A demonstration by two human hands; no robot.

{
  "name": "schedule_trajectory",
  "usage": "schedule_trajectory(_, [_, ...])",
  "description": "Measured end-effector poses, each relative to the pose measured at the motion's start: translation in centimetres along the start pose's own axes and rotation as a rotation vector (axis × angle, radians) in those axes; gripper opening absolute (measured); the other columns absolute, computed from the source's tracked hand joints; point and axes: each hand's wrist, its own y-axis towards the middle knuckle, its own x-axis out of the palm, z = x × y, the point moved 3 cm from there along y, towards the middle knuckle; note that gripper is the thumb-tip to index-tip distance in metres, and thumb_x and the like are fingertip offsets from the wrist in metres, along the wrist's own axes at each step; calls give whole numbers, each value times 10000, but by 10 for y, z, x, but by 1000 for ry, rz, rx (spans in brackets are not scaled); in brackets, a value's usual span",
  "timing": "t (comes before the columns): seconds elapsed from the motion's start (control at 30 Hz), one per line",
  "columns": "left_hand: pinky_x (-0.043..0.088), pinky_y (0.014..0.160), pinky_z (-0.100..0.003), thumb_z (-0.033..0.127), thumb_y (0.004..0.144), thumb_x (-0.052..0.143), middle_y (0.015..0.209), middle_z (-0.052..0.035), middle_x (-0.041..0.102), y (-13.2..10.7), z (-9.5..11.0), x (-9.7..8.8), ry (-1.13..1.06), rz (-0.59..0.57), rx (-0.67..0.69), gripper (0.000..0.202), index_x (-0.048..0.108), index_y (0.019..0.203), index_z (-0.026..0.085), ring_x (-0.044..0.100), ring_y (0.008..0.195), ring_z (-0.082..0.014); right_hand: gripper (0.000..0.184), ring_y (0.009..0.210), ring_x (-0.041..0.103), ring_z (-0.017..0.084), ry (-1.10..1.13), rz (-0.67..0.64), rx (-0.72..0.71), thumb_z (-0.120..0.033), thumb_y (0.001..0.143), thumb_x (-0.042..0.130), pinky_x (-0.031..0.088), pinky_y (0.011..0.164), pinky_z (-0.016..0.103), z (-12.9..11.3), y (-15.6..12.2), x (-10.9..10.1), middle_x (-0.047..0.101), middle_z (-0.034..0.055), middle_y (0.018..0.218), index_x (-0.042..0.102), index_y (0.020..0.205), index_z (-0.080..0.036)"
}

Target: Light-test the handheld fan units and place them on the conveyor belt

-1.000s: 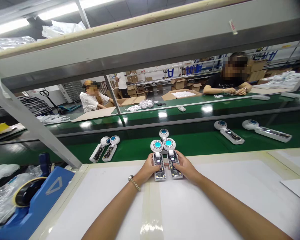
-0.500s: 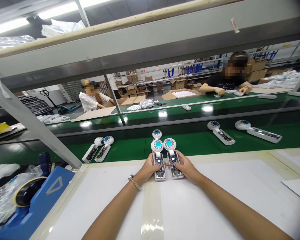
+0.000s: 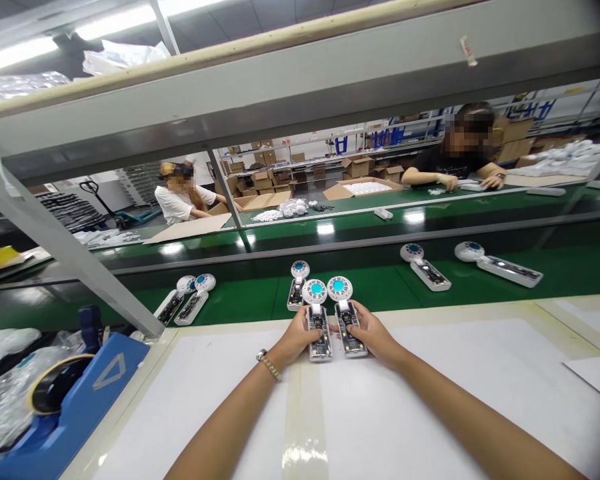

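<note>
My left hand (image 3: 303,337) is closed around a handheld device (image 3: 320,343) with a round white head, a bright blue centre and a circuit board showing in its body. My right hand (image 3: 375,337) grips a second handheld device (image 3: 351,341) of the same kind, tilted slightly. Both thumbs lie on the fronts of the bodies, and the two heads stand side by side, pointing away from me. Just behind the left one, another such device (image 3: 296,293) lies on the green conveyor belt (image 3: 250,293). The fingers behind the bodies are mostly hidden.
More devices lie on the belt, a pair (image 3: 193,307) at left and two (image 3: 431,275) at right. A blue tape dispenser (image 3: 95,387) stands left of the white worktop (image 3: 205,380). An overhead beam (image 3: 280,93) crosses above. Two people (image 3: 177,197) work across the belt.
The devices on the belt have shifted left, uncovering the body of the one behind my left hand's device. Bright white spots on the held boards have dimmed. My hands have stayed in place.
</note>
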Motion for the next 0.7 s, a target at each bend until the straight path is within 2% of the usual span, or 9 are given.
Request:
schedule_trajectory(0.13, [459,835,-368,192,595,746,1018,-90,598,0,4,3,-52,24,-18,556,444,1062,171,605,901,-200,524,946,597,254,116,34,66,-298,646,708,492,806,397,-3,0,-1,613,52,980,441,1092,-229])
schedule_trajectory(0.23, [490,723,-340,383,699,646,851,-79,644,0,5,6,-119,26,-69,397,475,974,151,631,732,-185,323,640,628,189,223,65,202,-477,726,592,525,606,310,-5,-2,-2,624,23,710,543,866,-190])
schedule_trajectory(0.3, [494,650,-329,535,754,505,665,-78,642,-1,3,7,-95,31,-128,425,505,870,126,615,595,-178,457,480,567,149,268,40,262,-614,769,430,484,458,259,-8,-4,-1,588,18,592,562,760,-177])
schedule_trajectory(0.37, [493,610,-329,628,755,403,552,-81,616,-1,0,7,-36,46,-181,530,524,792,113,592,516,-177,551,421,523,127,287,5,288,-666,779,333,454,405,236,-9,-4,2,576,19,560,573,737,-172])
schedule_trajectory(0.47, [496,604,-349,677,724,390,545,-75,610,10,-2,10,10,77,-206,572,523,796,125,585,500,-180,572,426,531,126,186,23,292,-666,780,331,466,429,235,-2,7,0,584,37,554,582,705,-157])
schedule_trajectory(0.53, [493,597,-353,677,723,390,583,-71,616,29,4,10,153,148,-152,566,510,839,136,585,513,-181,542,480,572,161,1,112,181,-648,777,365,492,470,270,1,26,-10,610,60,585,583,732,-154])
schedule_trajectory(0.6, [486,635,-347,648,734,410,670,-86,630,53,18,5,379,277,-47,543,504,886,135,605,598,-194,441,622,624,211,-182,263,-4,-574,757,480,525,577,327,-4,49,-28,648,61,681,559,915,-170])
schedule_trajectory(0.63, [478,674,-342,620,737,437,734,-99,636,65,27,1,484,348,4,525,501,918,130,614,674,-205,449,724,632,223,-232,321,-63,-503,727,565,527,658,348,-9,60,-40,660,54,765,510,1039,-185])
schedule_trajectory(0.7, [442,784,-332,537,732,514,887,-122,629,84,46,-11,602,444,67,492,476,1005,129,596,864,-225,566,900,603,233,-320,447,-125,-417,707,596,502,779,382,-24,75,-69,641,70,943,395,1186,-192])
